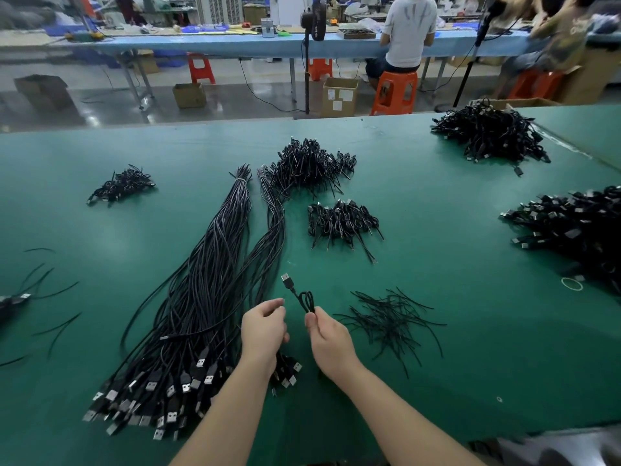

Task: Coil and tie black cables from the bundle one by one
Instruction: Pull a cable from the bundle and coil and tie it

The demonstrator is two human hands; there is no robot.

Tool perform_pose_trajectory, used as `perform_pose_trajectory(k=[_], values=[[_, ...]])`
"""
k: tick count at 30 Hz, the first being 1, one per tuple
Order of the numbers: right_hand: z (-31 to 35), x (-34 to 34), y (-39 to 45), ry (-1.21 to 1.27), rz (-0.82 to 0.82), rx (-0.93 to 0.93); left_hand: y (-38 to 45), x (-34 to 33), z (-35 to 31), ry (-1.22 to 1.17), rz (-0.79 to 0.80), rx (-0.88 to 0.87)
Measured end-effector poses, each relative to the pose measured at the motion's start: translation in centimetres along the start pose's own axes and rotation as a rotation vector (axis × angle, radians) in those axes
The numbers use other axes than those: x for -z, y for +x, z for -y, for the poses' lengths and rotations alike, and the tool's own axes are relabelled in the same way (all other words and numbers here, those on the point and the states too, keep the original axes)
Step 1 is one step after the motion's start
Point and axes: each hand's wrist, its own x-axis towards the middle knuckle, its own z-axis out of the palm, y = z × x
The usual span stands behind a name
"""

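A long bundle of straight black USB cables (208,280) lies on the green table (470,348), with its plugs fanned out at the near left. My right hand (327,338) pinches a small coiled black cable (304,297) whose USB plug sticks up and to the left. My left hand (263,327) is just left of it with fingers curled, above the bundle's near end; I cannot tell whether it holds anything. A loose heap of thin black ties (389,317) lies right of my right hand.
Piles of coiled cables sit at centre (311,168), just below it (342,220), far left (122,185), back right (490,134) and right edge (578,227). Stray ties lie at the left edge (43,284). A rubber band (572,284) lies at right. Across the aisle a person sits on an orange stool (395,92).
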Motion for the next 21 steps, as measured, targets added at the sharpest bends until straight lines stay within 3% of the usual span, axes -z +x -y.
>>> perform_pose_trajectory(k=[5, 14, 21], values=[[0.0, 0.1, 0.0, 0.012, 0.003, 0.006, -0.1, 0.4, -0.1, -0.017, 0.030, -0.037], [-0.2, 0.1, 0.1, -0.004, 0.024, 0.013, -1.1, 0.1, -1.1, 0.346, 0.241, -0.152], [-0.3, 0.0, 0.5, -0.016, 0.009, 0.003, -1.3, 0.5, -1.0, 0.358, 0.244, -0.226]])
